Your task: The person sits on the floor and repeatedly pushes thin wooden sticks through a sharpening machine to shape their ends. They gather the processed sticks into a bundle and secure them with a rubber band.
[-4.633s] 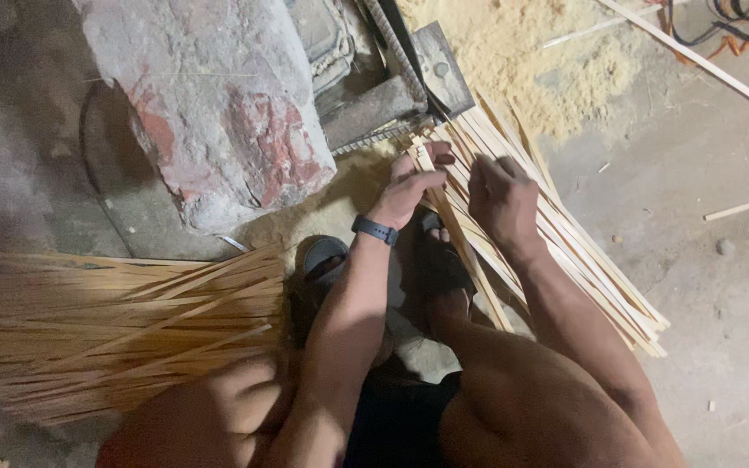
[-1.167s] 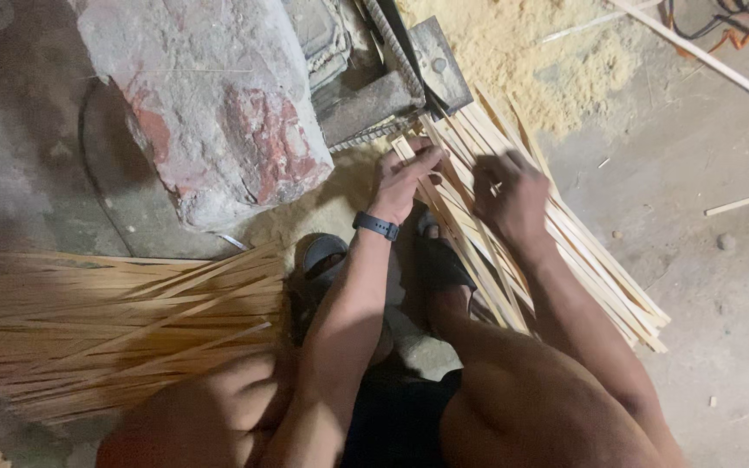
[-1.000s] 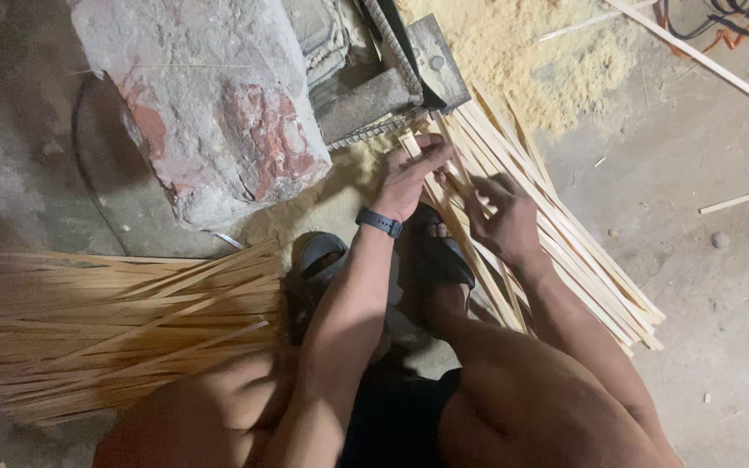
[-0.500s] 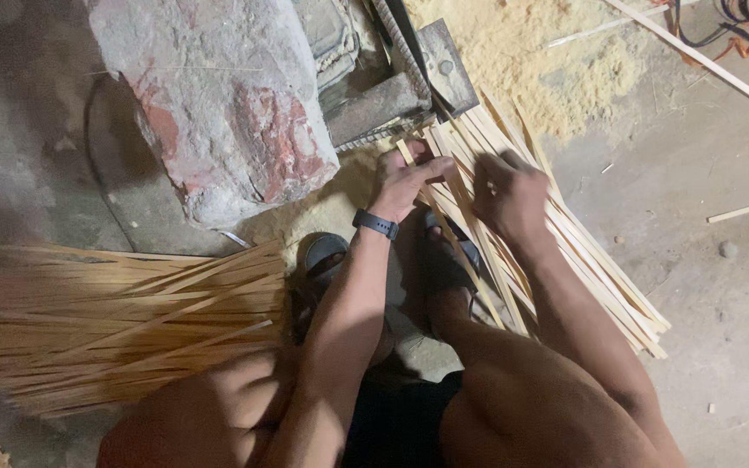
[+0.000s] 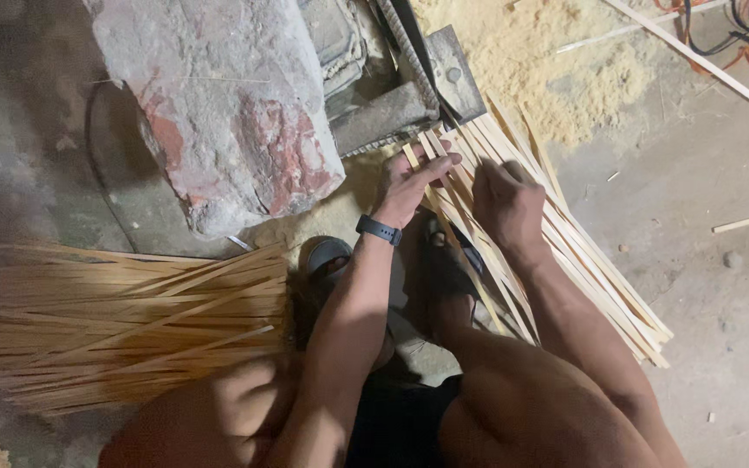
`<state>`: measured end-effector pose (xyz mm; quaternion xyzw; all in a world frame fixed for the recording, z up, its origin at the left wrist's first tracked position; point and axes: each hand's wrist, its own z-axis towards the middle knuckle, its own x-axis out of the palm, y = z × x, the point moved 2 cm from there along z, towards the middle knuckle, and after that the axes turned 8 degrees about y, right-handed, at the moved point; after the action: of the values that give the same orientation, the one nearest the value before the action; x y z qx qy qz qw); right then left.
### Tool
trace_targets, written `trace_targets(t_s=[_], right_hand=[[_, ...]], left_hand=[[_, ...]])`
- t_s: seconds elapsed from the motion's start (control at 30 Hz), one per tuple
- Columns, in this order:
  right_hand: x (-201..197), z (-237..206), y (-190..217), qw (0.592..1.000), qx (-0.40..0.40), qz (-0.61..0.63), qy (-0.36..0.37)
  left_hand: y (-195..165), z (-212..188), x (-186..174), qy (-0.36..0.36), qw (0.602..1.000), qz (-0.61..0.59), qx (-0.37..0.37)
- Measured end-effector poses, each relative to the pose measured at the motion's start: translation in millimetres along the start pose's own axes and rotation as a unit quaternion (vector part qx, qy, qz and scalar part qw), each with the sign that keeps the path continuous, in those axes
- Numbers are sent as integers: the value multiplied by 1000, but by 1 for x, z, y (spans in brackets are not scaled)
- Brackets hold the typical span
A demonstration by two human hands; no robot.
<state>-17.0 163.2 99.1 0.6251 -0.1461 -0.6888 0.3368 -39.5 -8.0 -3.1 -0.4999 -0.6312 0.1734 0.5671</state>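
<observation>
Head view, two hands, left hand [image 5: 409,184], right hand [image 5: 506,199], on one strip bundle [image 5: 565,251]

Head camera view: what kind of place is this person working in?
Probably a small, rough workshop for splitting bamboo or wood into strips. Both hands, left and right, rest on a fan of pale strips; another pile of strips lies beside, with sawdust on the bare concrete floor.

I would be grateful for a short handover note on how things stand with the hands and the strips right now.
Left hand: flat, fingers spread on the wide strips, no closed grip.
Right hand: curled on the same strips; grip hidden.
Strips run from the metal block past the sandals.
Done: thin splints piled on the left.
Left: the wide strips under both hands.
</observation>
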Motion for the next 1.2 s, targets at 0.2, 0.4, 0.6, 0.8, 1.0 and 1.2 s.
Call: trace_targets(t_s=[0.2, 0.4, 0.6, 0.8, 1.0, 1.2], right_hand=[[10, 46, 23, 999, -22, -27, 4], [-45, 8, 43, 993, -63, -94, -41], [-31, -20, 33, 1000, 19, -3, 10], [7, 30, 14, 999, 14, -29, 20], [-22, 20, 27, 999, -37, -39, -11], [-46, -24, 36, 999, -28, -7, -26]], left_hand=[[5, -1, -7, -151, 986, -56, -38], [6, 3, -1, -14, 997, 37, 71], [12, 5, 1, -12, 1000, 13, 10], [11, 3, -1, -47, 998, 15, -25], [4, 2, 3, -15, 999, 26, -12], [-2, 2, 12, 83, 996, -32, 24]])
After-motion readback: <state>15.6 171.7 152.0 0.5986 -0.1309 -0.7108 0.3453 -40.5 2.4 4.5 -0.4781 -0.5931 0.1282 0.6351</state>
